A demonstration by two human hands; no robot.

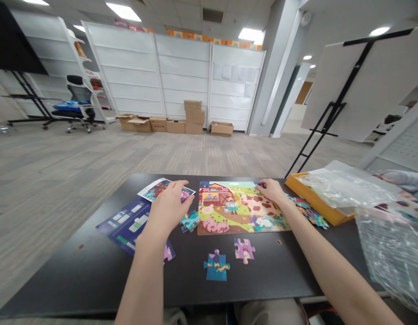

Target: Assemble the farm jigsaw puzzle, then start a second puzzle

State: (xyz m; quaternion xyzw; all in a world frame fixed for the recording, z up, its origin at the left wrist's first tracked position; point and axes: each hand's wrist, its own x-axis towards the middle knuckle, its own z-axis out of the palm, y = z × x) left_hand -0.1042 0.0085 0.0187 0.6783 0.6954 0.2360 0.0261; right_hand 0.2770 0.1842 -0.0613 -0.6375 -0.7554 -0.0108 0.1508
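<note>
My left hand [170,205] hovers at or rests over a colourful picture card [157,186], its fingers stretched and the thumb apart. A farm picture [225,207] with a barn, cow and pig lies flat in the middle of the table. At its upper edge, my right hand [271,189] has its fingertips closed around a small dark blue puzzle piece [262,184], mostly hidden by the fingers. Nearer to me lie a blue puzzle piece [217,266] and a purple one [244,250]. Teal pieces [190,221] sit left of the farm picture; another purple piece [168,252] is partly behind my left forearm.
A dark blue printed sheet [119,225] lies under my left arm. More puzzle pieces [310,211] are heaped by a yellow box [324,205] on the right. Clear plastic wrapping [392,253] hangs over the black table's [93,275] right side. Cardboard boxes [194,117] stand along the far shelves.
</note>
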